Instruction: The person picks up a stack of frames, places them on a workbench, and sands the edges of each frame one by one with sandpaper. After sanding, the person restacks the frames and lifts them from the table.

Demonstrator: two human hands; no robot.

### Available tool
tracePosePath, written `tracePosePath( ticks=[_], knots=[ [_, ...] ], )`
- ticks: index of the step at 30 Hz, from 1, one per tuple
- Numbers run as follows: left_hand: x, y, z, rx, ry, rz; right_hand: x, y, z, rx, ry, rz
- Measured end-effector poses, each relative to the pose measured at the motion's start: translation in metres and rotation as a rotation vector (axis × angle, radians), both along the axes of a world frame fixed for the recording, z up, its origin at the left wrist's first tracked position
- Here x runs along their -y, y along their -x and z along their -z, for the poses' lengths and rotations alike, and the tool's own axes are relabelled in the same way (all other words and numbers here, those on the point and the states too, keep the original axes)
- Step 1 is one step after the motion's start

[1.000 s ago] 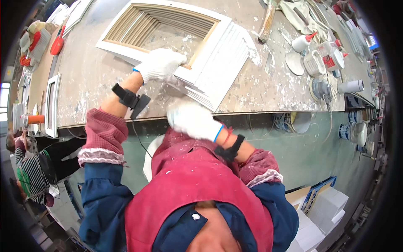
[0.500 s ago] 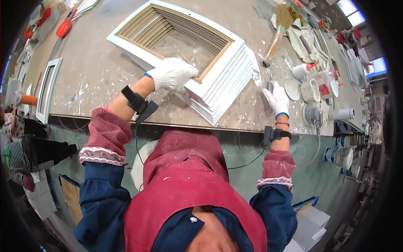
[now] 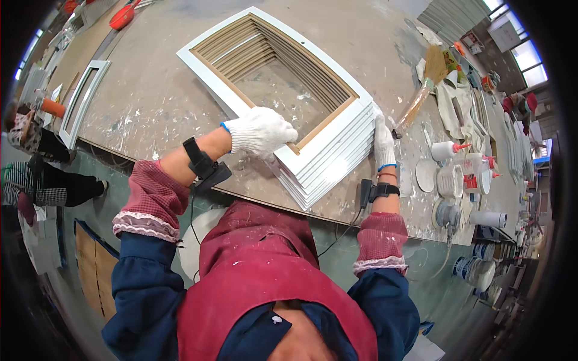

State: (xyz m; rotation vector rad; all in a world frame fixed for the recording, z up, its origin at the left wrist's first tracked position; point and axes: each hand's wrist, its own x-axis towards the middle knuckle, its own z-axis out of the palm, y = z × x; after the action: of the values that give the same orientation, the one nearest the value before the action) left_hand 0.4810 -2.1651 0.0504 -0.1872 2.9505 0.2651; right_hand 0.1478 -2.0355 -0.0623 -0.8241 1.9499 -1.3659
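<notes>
A stack of white rectangular frames (image 3: 330, 157) with bare brown inner edges lies on the workbench before me, each frame slightly offset from the one below. My left hand (image 3: 262, 130), in a white knit glove, is closed over the near rail of the top frame by its near corner; its fingertips are partly hidden. At the stack's right side, my right hand (image 3: 383, 141), also gloved, rests with fingers stretched along the frames' edges. Neither the thumb's grip nor the palm of that hand shows clearly.
On the bench's right lie a straw brush (image 3: 426, 87), a glue bottle (image 3: 448, 150) with a red tip, a white tub (image 3: 450, 181) and a corded sander (image 3: 446, 215). A narrow white frame (image 3: 85, 103) is at the left edge. Another person (image 3: 48, 180) stands far left.
My right hand has moved left from over the bench to the stack's right side. My left hand keeps its place on the frame. The whole view has shifted slightly.
</notes>
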Motion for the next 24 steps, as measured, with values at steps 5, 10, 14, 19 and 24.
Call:
tracePosePath(
  ticks=[5, 10, 14, 19, 24],
  knots=[
    [0.004, -0.006, -0.005, 0.015, -0.041, 0.08, -0.026, -0.02, 0.011, -0.051, 0.272, -0.119],
    [-0.005, -0.031, -0.025, -0.022, -0.209, 0.03, -0.059, -0.071, 0.001, 0.023, 0.169, -0.143],
    [-0.034, -0.053, -0.043, 0.079, -0.36, -0.237, -0.105, -0.133, -0.009, -0.137, -0.012, -0.114],
    [-0.074, -0.061, -0.044, 0.23, -0.362, -0.509, -0.147, -0.187, -0.003, -0.251, 0.022, -0.295],
    [-0.098, -0.07, -0.031, 0.267, -0.239, -0.663, -0.133, -0.195, -0.008, -0.203, 0.256, -0.266]
  ],
)
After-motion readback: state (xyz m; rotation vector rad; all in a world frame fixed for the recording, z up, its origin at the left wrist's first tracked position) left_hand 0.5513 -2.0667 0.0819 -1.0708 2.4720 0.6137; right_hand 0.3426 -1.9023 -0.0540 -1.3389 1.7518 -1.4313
